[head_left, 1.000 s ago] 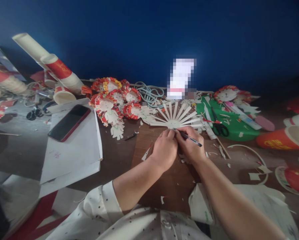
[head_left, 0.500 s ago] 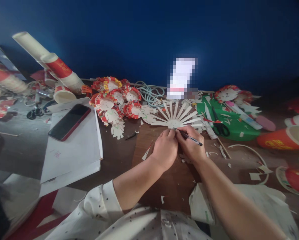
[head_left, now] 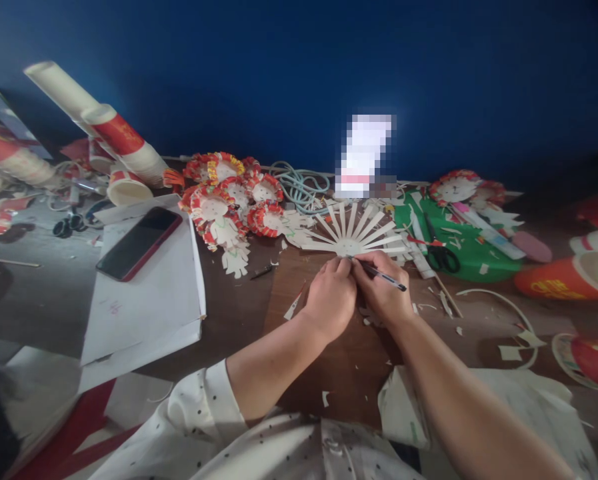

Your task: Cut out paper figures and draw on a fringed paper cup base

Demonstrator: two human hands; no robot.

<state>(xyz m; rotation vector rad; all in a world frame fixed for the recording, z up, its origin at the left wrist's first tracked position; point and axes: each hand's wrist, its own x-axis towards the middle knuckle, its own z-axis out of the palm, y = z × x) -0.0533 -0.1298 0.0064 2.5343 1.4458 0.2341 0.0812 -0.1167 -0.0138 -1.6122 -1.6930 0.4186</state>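
Note:
In front of me lies a paper cup cut into strips [head_left: 347, 245], its white strips fanned out around a round base. My left hand [head_left: 333, 299] is closed at the near edge of that base and steadies it, with its fingertips partly hidden. Close beside it, my right hand [head_left: 386, 293] grips a dark, clear-barrelled pen [head_left: 387, 278] that slants back to the right. The pen's tip is hidden behind the fingers, near the base. Both wrists rest low over the brown table [head_left: 349, 373].
A phone [head_left: 139, 243] lies on white paper [head_left: 143, 313] at the left. Several red-rimmed paper crafts [head_left: 213, 203] and a coiled cable [head_left: 301, 187] sit at the back. Black-handled scissors [head_left: 443, 257] lie on a green sheet [head_left: 499, 265]; paper cups [head_left: 549, 279] stand at the right.
Both hands and the fanned cup keep almost the same place. The pen's rear end has shifted very slightly to the right.

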